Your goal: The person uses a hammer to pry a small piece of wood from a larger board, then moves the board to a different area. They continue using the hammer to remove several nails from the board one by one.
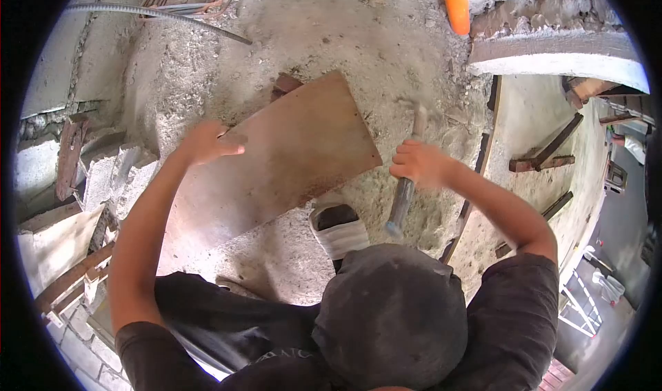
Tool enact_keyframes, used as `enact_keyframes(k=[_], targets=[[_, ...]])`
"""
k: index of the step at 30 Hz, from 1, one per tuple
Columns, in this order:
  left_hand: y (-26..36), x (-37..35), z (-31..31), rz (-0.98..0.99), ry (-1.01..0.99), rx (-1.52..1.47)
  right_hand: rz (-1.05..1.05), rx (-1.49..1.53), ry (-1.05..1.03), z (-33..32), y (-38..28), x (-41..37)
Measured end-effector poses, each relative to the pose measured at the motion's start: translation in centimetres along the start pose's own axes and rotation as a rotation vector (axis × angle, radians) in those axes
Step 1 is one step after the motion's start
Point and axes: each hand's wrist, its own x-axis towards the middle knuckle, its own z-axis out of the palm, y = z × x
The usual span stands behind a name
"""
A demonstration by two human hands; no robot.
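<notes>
My left hand [207, 144] is at the upper left edge of a flat brown wooden board [289, 149], its thumb over the face and its other fingers at the edge. The board lies slanted above the rough ground, with small holes along its right edge. A reddish wood piece [285, 85] sticks out from under its far edge. To the right of the board, my right hand [419, 163] is closed around the middle of a hammer [402, 201]. The hammer head points away from me and looks blurred.
A shoe [339, 229] stands by the board's near edge. A ribbed steel bar [158, 12] and an orange tube-like object [454, 5] lie farther off. Broken blocks [114, 174] and wood scraps are piled on the left. A large panel with wooden battens [541, 163] stands on the right.
</notes>
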Motion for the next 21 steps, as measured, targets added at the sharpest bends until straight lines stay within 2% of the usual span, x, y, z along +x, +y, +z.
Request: enact_keyframes(k=[2,3,5,6,7,8,9,10,11,12,14,16,17,21], targets=[[-0.1,-0.2,-0.2,0.049,-0.016,0.002,-0.081,-0.195,-0.075,-0.7,1.5,0.0],[0.9,-0.6,-0.7,-0.003,-0.015,-0.061,-0.081,-0.197,-0.07,0.0,2.4,-0.8],[2.9,-1.9,-2.0,-0.057,-0.013,-0.121,-0.013,-0.348,0.114,2.3,4.5,-2.6],[4.2,-3.3,-2.7,-0.062,0.019,-0.263,-0.01,-0.341,0.115,2.0,4.0,-2.7],[4.9,-4.6,-2.9,-0.063,0.052,-0.406,0.172,-0.236,0.008,0.7,3.1,-3.1],[4.7,-5.6,-2.2,-0.057,0.049,-0.402,0.355,-0.133,-0.097,-1.0,2.3,-3.5],[4.0,-6.6,-1.2,0.064,0.137,-0.238,0.362,-0.139,-0.092,-3.0,1.2,-2.8],[3.8,-7.6,-0.5,0.182,0.226,-0.074,0.489,0.217,0.082,-5.2,-0.4,-1.1],[5.3,-8.8,-1.0,0.193,0.236,-0.072,0.603,0.572,0.264,-6.5,-1.4,0.4],[7.7,-10.3,-2.0,0.146,0.219,-0.012,0.61,0.568,0.271,-6.2,-2.0,1.6],[9.8,-12.4,-2.7,0.105,0.195,0.049,0.511,0.569,0.413,-4.7,-2.8,3.4],[10.5,-13.9,-2.5,0.241,0.206,0.095,0.539,0.668,0.445,-4.2,-3.4,3.7],[11.1,-14.7,-2.7,0.241,0.207,0.092,0.558,0.766,0.473,-4.1,-3.6,3.8],[12.6,-17.6,-3.5,0.375,0.253,0.18,0.499,0.556,0.618,-4.7,-5.0,3.4]])
